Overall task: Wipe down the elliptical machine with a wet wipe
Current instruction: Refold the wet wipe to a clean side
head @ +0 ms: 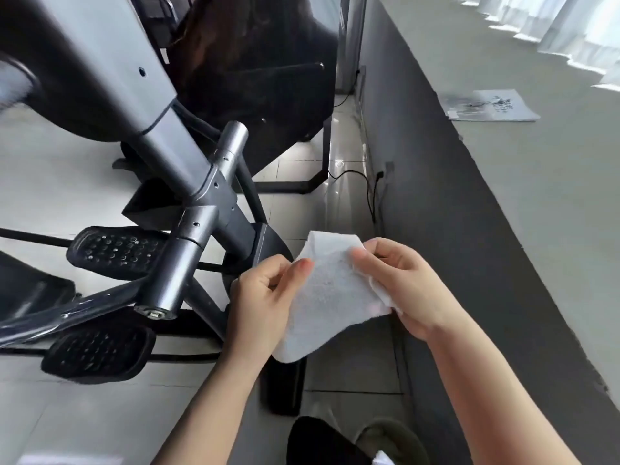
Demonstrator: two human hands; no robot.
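Note:
A white wet wipe (pixel 330 293) is spread between both hands in the lower middle of the head view. My left hand (pixel 265 297) pinches its left edge with thumb and fingers. My right hand (pixel 402 280) pinches its right edge, the thumb lying on top. The grey and black elliptical machine (pixel 188 182) fills the left half, with silver tubes and joints, and two black studded pedals (pixel 117 250) low on the left. Both hands hover just right of the machine's frame, not touching it.
A dark low wall with a grey ledge (pixel 503 169) runs along the right, papers (pixel 489 105) lying on it. A black cable (pixel 365 186) runs to a wall socket. A black stand (pixel 295 182) sits behind the machine. My shoe (pixel 385 434) shows at the bottom on the tiled floor.

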